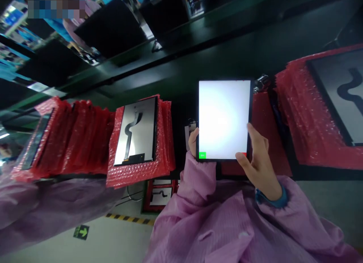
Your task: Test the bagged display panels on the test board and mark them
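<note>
A lit tablet screen (222,117) glows white inside a thin black border, with a small green box at its lower left corner and a red one at its lower right. My left hand (193,142) grips its lower left edge, most of the fingers hidden behind it. Along the right edge lies my right hand (259,159), its thumb on the glass by the red box and its fingers against the side. Beneath the screen, to the right, is a red sheet (266,130). A small pale part with a connector (190,132) lies just left of the screen.
To the left, an LCD panel (137,129) with a dark ribbon cable tops red bubble bags (167,138); more bags (85,138) stand beyond. Another LCD panel (340,93) lies on bags (309,142) at right. Below is a crate (146,202) of panels. Dark monitors (110,28) stand behind.
</note>
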Action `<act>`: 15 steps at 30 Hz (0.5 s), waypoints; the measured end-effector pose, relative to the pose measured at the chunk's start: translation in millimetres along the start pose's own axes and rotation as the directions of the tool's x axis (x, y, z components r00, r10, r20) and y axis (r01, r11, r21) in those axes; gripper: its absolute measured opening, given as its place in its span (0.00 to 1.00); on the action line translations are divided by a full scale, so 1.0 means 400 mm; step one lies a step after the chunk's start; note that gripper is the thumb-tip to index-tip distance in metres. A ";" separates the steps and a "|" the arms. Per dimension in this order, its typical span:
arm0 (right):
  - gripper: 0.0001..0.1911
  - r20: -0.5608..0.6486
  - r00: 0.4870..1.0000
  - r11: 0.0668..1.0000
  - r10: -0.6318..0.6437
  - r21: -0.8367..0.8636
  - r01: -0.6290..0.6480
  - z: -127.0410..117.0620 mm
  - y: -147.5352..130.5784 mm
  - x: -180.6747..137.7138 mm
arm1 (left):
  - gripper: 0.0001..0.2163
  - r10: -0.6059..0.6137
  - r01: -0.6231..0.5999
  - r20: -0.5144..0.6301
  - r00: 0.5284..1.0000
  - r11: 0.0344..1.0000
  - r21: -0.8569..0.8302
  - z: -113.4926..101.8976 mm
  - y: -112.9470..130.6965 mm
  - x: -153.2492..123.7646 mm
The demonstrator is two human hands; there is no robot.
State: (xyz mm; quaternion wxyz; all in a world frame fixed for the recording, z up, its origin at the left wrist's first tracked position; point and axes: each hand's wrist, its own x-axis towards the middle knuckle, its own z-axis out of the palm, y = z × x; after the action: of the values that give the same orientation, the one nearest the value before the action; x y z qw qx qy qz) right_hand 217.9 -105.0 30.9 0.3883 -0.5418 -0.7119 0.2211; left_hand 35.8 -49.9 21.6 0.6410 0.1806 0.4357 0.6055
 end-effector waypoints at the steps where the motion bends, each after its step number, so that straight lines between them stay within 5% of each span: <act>1: 0.44 -0.012 1.000 0.999 -0.012 -0.035 0.012 -0.014 -0.001 0.002 | 0.20 0.015 -0.015 -0.017 1.000 1.000 0.003 -0.009 -0.008 0.005; 4: 0.59 -0.064 0.995 0.977 -0.082 -0.202 0.068 -0.048 -0.018 0.032 | 0.18 0.053 -0.049 -0.074 0.996 0.997 0.058 -0.034 -0.024 0.005; 7: 0.62 0.001 0.966 0.902 -0.257 -0.358 0.241 -0.052 -0.048 0.095 | 0.19 0.023 -0.020 -0.049 0.999 0.997 0.070 -0.039 -0.032 -0.010; 12: 0.54 0.110 0.926 0.834 -0.360 -0.406 0.372 -0.012 -0.083 0.183 | 0.20 0.056 -0.055 -0.017 0.998 0.998 0.036 -0.029 -0.045 -0.025; 15: 0.41 0.121 0.901 0.768 -0.418 -0.484 0.421 0.002 -0.088 0.180 | 0.22 0.157 -0.148 -0.029 0.987 0.970 0.193 -0.036 -0.057 -0.022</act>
State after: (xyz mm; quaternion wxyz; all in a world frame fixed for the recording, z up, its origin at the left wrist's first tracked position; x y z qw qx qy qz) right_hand 187.9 -48.1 79.0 0.2724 -0.4500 -0.8483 -0.0606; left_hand 39.6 -66.9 -0.8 0.5626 0.2604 0.4905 0.6124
